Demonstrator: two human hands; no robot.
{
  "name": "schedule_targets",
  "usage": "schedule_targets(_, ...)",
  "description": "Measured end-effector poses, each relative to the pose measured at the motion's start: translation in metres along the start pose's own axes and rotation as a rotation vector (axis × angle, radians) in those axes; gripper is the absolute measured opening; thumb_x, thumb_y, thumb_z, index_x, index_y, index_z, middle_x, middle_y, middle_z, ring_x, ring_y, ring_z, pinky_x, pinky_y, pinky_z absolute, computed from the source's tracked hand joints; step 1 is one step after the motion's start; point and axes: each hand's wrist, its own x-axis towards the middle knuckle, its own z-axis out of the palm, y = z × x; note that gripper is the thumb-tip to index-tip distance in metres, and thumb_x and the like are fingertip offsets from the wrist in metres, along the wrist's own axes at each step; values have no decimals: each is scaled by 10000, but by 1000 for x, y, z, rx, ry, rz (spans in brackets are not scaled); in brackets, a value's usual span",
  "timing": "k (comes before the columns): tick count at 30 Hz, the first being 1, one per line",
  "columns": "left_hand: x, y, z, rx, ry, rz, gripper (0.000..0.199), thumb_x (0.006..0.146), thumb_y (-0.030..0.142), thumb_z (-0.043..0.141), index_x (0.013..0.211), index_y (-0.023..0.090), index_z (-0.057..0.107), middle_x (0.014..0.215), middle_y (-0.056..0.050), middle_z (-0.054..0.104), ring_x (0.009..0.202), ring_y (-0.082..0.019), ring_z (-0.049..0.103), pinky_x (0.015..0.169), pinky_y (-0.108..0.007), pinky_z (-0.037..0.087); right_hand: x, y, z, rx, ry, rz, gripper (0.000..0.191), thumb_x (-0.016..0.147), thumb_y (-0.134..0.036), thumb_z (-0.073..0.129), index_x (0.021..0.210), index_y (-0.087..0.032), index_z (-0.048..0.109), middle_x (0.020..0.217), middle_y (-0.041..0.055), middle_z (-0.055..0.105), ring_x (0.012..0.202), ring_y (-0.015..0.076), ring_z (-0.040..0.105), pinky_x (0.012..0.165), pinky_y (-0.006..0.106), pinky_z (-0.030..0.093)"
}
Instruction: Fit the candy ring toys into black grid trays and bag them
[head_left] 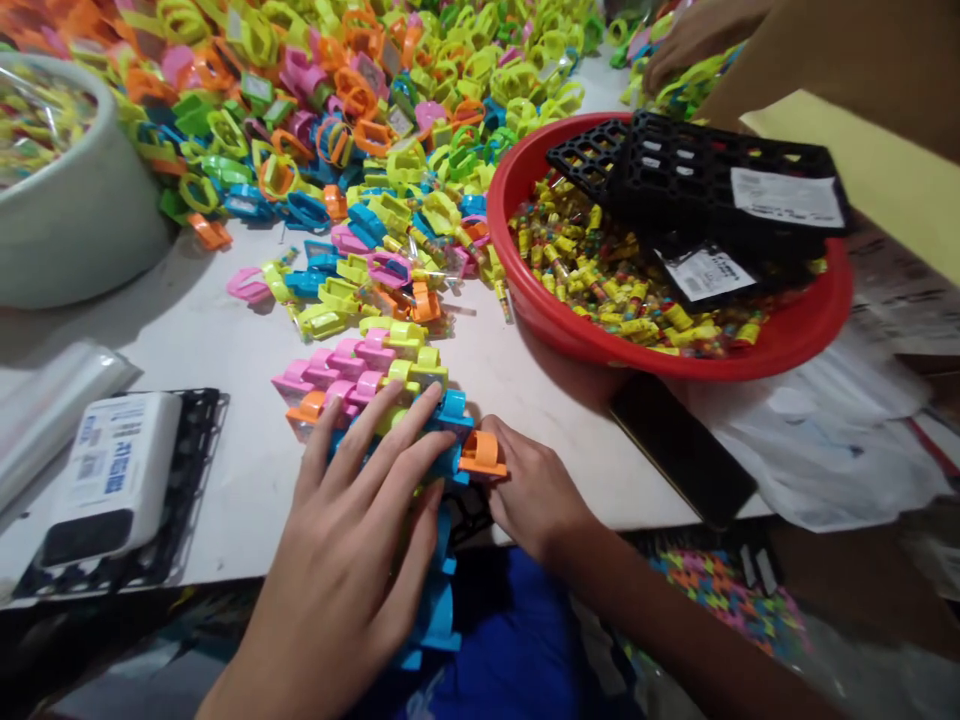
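Observation:
Rows of pink, yellow, blue and orange plastic toy watches (pixel 352 365) stand packed together at the table's front edge, with part of a black tray showing beneath. My left hand (pixel 360 530) lies over them from the left, its fingers spread across their tops. At the right end of the rows, my right hand (pixel 525 485) has its fingers closed around the edge of an orange watch (pixel 482 455). Its fingertips are partly hidden behind that watch.
Beyond lies a big heap of loose watches (pixel 352 100). A red basin (pixel 585 345) of candy tubes holds black trays (pixel 697 180). Also around are a phone (pixel 682 450), a white bin (pixel 82 230), a white device (pixel 112 475) and another person's hand (pixel 690 45).

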Motion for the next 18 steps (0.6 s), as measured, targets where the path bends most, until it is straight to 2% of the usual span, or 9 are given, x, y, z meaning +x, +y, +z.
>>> schedule_targets(2, 0, 2, 0, -13, 10, -27, 410, 1106, 180, 477, 1510, 229, 521, 1739, -4, 478, 1686, -190, 295, 1429, -459, 65, 1, -5, -3, -33, -46, 35, 580, 785, -24, 565, 1355, -135, 564, 1188, 160, 734, 1008, 284, 732, 920, 392, 637)
schedule_targets(5, -1, 4, -1, -31, 32, -51, 551, 1109, 185, 478, 1651, 184, 382, 1718, -40, 508, 1673, -175, 324, 1430, -426, 82, 4, -13, -8, -99, -102, 113, 531, 821, -43, 570, 1343, -138, 580, 1145, 153, 739, 938, 292, 748, 848, 401, 641)
schedule_targets(8, -2, 4, 0, -33, 37, -45, 592, 1109, 184, 477, 1684, 169, 337, 1724, -52, 500, 1675, -168, 319, 1431, -410, 67, 7, -18, -9, -159, -112, 167, 458, 846, -46, 563, 1291, -137, 613, 1164, 170, 735, 960, 320, 760, 847, 429, 644)
schedule_targets(11, -2, 3, 0, -41, 41, -44, 596, 1109, 180, 476, 1688, 169, 332, 1730, -53, 493, 1675, -160, 317, 1431, -396, 50, 6, -16, -7, -124, -86, 130, 367, 893, -36, 527, 1216, -152, 656, 1151, 158, 733, 996, 323, 758, 879, 431, 648)
schedule_targets(14, -2, 2, 1, -82, 78, -58, 585, 1111, 168, 473, 1681, 193, 344, 1738, -42, 479, 1662, -144, 344, 1431, -378, 67, 3, -12, -2, -64, -28, 43, 455, 913, -9, 497, 1312, -149, 664, 1228, 163, 724, 1120, 321, 736, 988, 440, 635)
schedule_targets(16, -3, 2, 0, -132, 117, -84, 551, 1112, 152, 465, 1654, 221, 390, 1732, -27, 485, 1644, -126, 373, 1425, -350, 115, 1, -11, 0, -19, 6, 22, 522, 911, 3, 487, 1387, -138, 648, 1283, 178, 709, 1165, 322, 718, 1030, 457, 623)
schedule_targets(18, -5, 1, -1, -196, 167, -126, 515, 1113, 145, 455, 1616, 254, 446, 1717, -7, 499, 1627, -119, 400, 1405, -323, 205, -1, -9, 0, 67, 14, 17, 488, 922, -3, 471, 1347, -138, 669, 1284, 182, 699, 1137, 316, 718, 1007, 461, 629)
